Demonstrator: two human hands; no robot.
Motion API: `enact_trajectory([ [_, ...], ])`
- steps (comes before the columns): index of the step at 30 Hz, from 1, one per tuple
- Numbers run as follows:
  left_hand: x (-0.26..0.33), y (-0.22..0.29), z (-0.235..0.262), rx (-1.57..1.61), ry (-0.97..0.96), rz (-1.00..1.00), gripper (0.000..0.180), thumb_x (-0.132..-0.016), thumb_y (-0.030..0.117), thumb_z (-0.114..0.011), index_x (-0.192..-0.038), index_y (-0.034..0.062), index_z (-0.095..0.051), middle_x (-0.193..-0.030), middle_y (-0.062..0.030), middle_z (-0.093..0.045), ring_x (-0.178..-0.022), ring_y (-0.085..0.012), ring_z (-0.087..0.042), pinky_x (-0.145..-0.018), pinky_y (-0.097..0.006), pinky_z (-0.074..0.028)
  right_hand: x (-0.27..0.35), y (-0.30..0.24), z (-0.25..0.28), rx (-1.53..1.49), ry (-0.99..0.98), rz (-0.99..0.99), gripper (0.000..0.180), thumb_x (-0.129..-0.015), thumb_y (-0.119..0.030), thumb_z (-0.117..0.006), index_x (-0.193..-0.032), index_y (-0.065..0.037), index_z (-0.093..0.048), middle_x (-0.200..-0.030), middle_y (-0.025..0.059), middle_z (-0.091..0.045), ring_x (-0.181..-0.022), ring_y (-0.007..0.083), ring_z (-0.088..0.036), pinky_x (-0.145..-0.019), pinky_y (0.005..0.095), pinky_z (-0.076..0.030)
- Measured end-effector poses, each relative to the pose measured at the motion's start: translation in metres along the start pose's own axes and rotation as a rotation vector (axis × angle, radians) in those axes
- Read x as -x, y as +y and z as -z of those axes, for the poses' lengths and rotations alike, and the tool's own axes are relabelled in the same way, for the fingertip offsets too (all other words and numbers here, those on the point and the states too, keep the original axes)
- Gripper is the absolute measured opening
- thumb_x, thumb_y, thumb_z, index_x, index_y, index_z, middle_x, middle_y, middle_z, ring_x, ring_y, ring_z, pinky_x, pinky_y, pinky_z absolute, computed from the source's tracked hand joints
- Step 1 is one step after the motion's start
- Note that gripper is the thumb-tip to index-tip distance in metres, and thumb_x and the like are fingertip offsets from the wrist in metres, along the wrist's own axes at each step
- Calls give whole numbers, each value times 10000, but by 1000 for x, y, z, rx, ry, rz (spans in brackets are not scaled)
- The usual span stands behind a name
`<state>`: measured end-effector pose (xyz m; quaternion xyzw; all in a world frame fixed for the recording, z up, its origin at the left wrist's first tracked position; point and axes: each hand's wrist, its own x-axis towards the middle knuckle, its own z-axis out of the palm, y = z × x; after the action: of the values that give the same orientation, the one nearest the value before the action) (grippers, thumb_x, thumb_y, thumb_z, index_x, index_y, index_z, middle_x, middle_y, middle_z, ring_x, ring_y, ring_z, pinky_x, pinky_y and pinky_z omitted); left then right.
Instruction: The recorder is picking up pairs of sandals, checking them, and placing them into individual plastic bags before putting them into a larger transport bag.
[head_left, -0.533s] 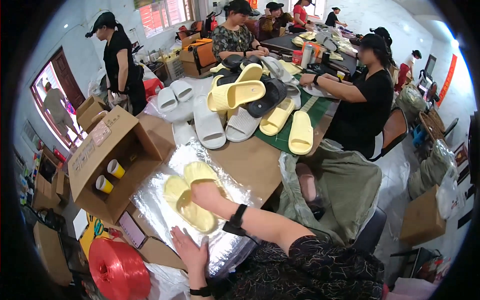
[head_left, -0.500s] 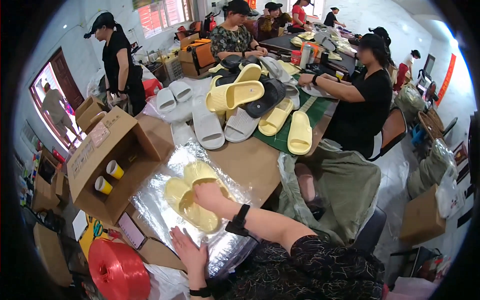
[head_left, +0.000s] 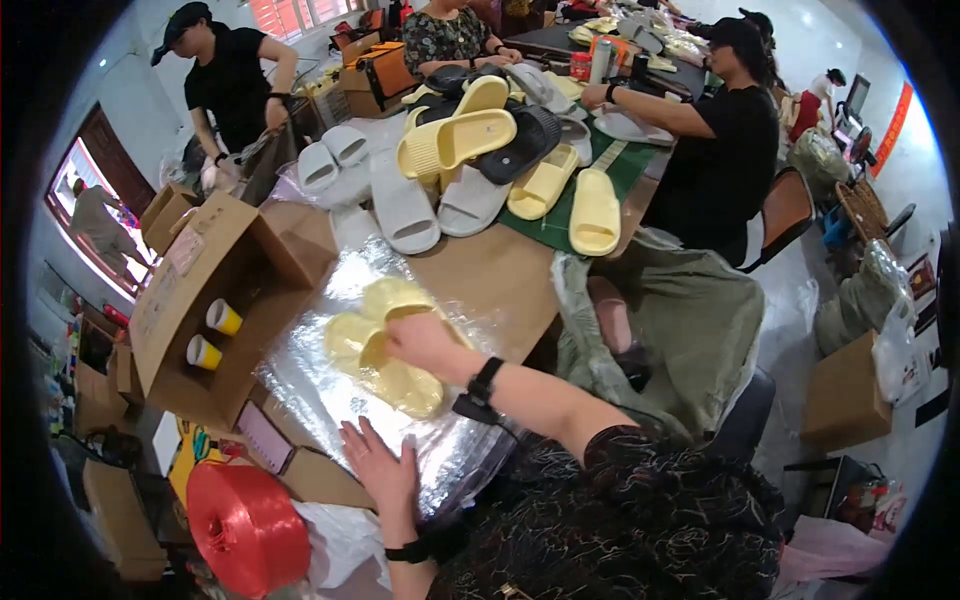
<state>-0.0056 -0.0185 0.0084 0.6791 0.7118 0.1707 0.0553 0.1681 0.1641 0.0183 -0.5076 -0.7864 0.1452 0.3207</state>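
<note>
A pair of pale yellow slippers (head_left: 408, 378) lies side by side on a stack of shiny clear plastic bags (head_left: 300, 350), seemingly with film around them. My right hand (head_left: 428, 346) is closed on the slippers, its fingertips hidden against them. Below it, my left hand (head_left: 383, 468) rests with fingers spread on the near edge of the bags, holding nothing. Beyond the bags, a heap of yellow, grey and black slippers (head_left: 455, 215) covers part of the table.
On the left stand an open cardboard box (head_left: 160, 330) with yellow-and-white cups (head_left: 204, 352), a phone (head_left: 265, 438) and a red twine roll (head_left: 245, 530). A green woven sack (head_left: 695, 330) gapes at right. Co-workers sit or stand around the table.
My view has shifted slightly, moving the scene in the picture. Both hands keep nearly the same places on the slippers and bags. The standing person at left has bent and raised an arm.
</note>
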Motion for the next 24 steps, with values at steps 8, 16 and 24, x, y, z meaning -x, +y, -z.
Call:
enact_trajectory([
  [8,14,-5,2,53,25,28,874,-848,404,-677,-1495,-61,-317,-1583,-326,-192,-1486,-447,-170,-1215,-514,-139,91,50,101,-415,461,-183,136,-839,-118,-681,-914,-9,-648,-819,132,-666,-765,251,-648,-664,389,-493],
  [16,7,-9,0,40,10,0,885,-856,397,-674,-1520,-33,-275,-1595,-315,-163,-1495,-450,-132,-1212,-527,-133,219,227,242,152,1126,-659,277,-964,-304,-599,-989,-30,-635,-888,102,-684,-785,294,-653,-706,402,-498],
  [24,5,-6,-3,-5,32,-12,886,-887,454,-643,-1538,-8,-261,-1604,-291,-178,-1495,-434,-160,-1208,-520,-147,244,254,200,512,77,-1332,427,-857,-386,-690,-1150,-75,-680,-1148,190,-686,-1046,373,-657,-863,475,-528],
])
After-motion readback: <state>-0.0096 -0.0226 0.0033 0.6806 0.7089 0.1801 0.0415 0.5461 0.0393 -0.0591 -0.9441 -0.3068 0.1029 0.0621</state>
